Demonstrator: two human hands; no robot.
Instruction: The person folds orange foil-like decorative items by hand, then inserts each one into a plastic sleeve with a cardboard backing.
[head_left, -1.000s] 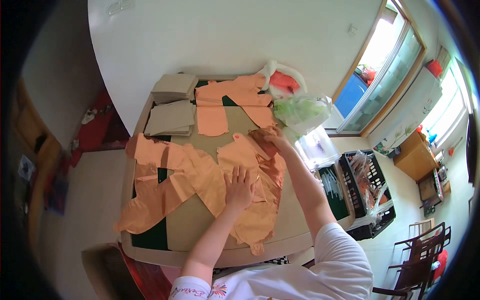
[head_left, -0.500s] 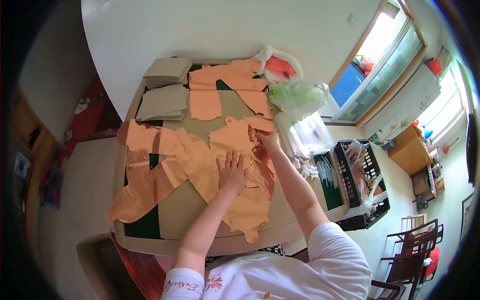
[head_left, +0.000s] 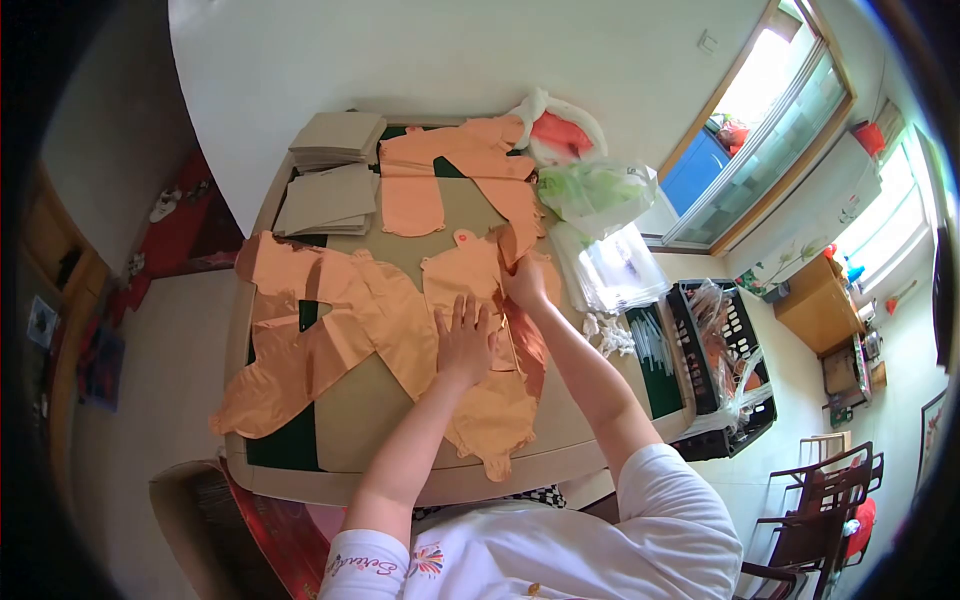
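Note:
A flat rose-gold foil balloon point(head_left: 490, 415) with small tabs lies in front of me on the table. My left hand point(head_left: 466, 343) rests on it, fingers spread and palm down. My right hand point(head_left: 527, 284) grips a lifted part of the foil near its upper right side; the fingertips are partly hidden by the fold. To the left lies another creased rose-gold foil balloon point(head_left: 310, 350), touching the first one. A third foil balloon point(head_left: 412, 200) is spread at the far side of the table.
Two stacks of grey-brown cardboard sheets point(head_left: 325, 205) stand at the back left. On the right are a plastic bag with green contents point(head_left: 597, 195), clear plastic sleeves point(head_left: 615, 270), thin clear tubes point(head_left: 652, 340) and a black crate point(head_left: 700, 345). A red-and-white hat-like item point(head_left: 562, 135) lies behind.
My right hand has moved slightly left and down, and the foil it holds now stands up in a fold. The left hand stays flat in nearly the same spot.

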